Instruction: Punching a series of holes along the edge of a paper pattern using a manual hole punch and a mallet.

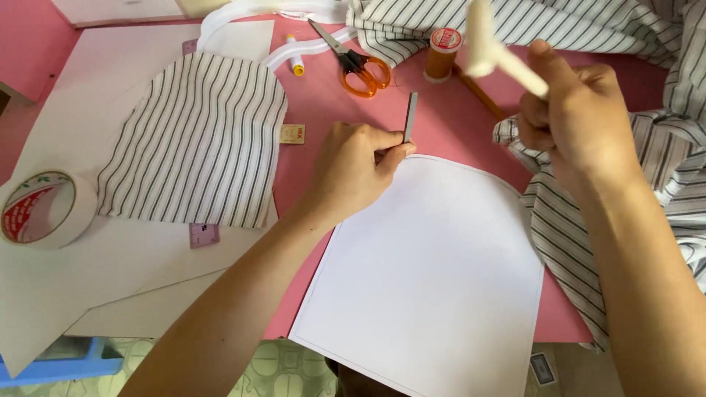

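Observation:
My left hand (353,167) pinches a thin grey metal strip (410,117) that stands upright at the top edge of a white arch-shaped paper pattern (434,272) on the pink table (456,125). My right hand (577,121) is raised above the table's right side and grips a white strip of tape or trim (493,51) that pokes up past the fingers. A striped fabric piece (198,143) cut to a similar arch shape lies to the left on white paper.
Orange-handled scissors (357,66), a brown thread spool (443,53) and a small yellow bobbin (296,62) lie at the back. A tape roll (45,208) sits at far left. Loose striped cloth (647,184) spreads along the right. A blue stool (59,360) shows below.

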